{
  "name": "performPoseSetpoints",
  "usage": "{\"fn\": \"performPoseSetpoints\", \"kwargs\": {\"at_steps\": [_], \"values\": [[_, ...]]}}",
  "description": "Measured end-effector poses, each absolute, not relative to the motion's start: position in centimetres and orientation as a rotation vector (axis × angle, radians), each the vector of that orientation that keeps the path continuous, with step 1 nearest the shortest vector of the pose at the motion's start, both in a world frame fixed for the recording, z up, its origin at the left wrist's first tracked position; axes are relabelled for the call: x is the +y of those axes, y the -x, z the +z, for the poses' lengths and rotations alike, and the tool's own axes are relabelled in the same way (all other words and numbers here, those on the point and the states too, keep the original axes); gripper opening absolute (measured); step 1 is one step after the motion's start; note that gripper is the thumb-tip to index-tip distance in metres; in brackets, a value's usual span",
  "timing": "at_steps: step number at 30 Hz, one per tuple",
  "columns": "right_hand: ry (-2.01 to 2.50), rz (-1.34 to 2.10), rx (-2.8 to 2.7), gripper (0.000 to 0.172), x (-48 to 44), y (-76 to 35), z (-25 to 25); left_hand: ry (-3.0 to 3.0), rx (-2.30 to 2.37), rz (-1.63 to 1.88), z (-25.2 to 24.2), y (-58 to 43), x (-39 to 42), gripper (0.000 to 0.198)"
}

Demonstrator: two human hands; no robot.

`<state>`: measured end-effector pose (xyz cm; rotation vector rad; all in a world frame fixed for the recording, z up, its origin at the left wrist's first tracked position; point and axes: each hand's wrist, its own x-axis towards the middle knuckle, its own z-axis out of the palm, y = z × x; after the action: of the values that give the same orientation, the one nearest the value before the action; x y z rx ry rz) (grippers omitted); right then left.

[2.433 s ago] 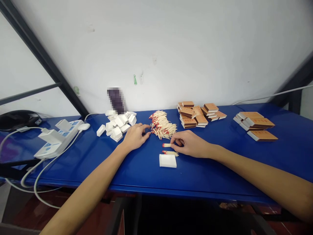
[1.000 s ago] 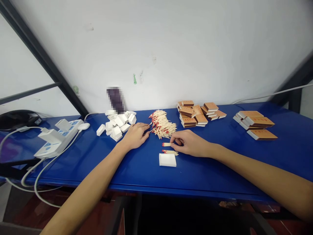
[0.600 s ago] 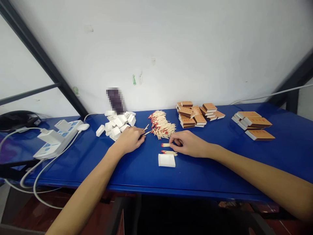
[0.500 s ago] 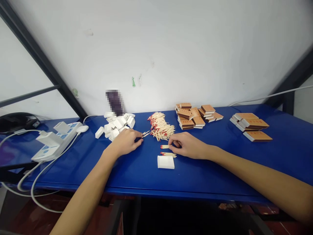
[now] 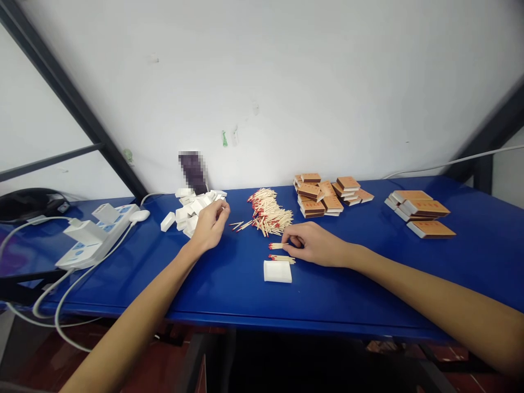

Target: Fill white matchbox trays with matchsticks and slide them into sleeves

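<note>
My right hand pinches a small bunch of matches, whose red heads point left. Just below it lies another row of matches, beside a white matchbox tray. My left hand is in front of the heap of white matchbox trays and covers part of it. Its thumb and fingers are curled together; whatever may be between them is hidden. A few loose matches rest to its right, by the big pile of matches.
Orange matchbox sleeves are stacked by the wall, with another stack of matchboxes farther right. On the left stand a white power strip with cables and a black object. A blurred dark item leans on the wall.
My left hand has moved up and left, away from the loose matches, which now lie on the blue table. The right hand stays in place with its matches.
</note>
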<state>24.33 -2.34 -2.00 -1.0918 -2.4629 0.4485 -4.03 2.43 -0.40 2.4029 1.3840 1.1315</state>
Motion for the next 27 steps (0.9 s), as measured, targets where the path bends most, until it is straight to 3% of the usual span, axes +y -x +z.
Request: {"fn": "performPoseSetpoints", "kwargs": {"at_steps": [11,19,27], "values": [[1.076,0.435,-2.450,0.015,-2.3,-24.2,-2.1,-2.549,1.185,1.095,-1.1,4.0,2.6,0.026],[1.080,0.452,-2.459,0.014,-2.1,-24.3,-2.3,-2.728,1.386,0.883,-0.5,4.7,3.1,0.022],[1.073,0.448,-2.459,0.013,-2.0,-24.4,-2.6,-2.961,1.135,0.551,-0.8,4.8,2.6,0.035]]}}
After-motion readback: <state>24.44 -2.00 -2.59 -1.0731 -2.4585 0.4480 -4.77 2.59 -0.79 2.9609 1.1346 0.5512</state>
